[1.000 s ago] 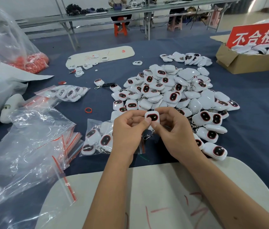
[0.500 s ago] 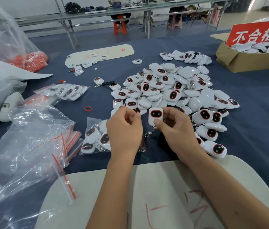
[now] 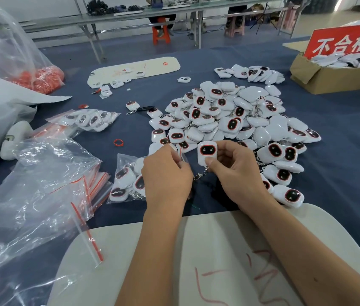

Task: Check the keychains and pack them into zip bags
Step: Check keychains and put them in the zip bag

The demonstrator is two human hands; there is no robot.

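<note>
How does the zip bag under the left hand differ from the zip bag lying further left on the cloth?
The near zip bag has its mouth pinched by the left hand; the far zip bag lies untouched. The near one shows about four keychains; the far one looks fuller. Both are clear plastic and hold white keychains.

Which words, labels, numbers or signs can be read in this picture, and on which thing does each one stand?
"不合格" and then a character cut off by the frame edge: white on the red sign that stands in the cardboard box.
Red hand-drawn strokes on the near white board: not readable as words.
Small red marks on the far white board: too small to read.
Keychain held in the right hand: only a face drawing, no text.
</note>
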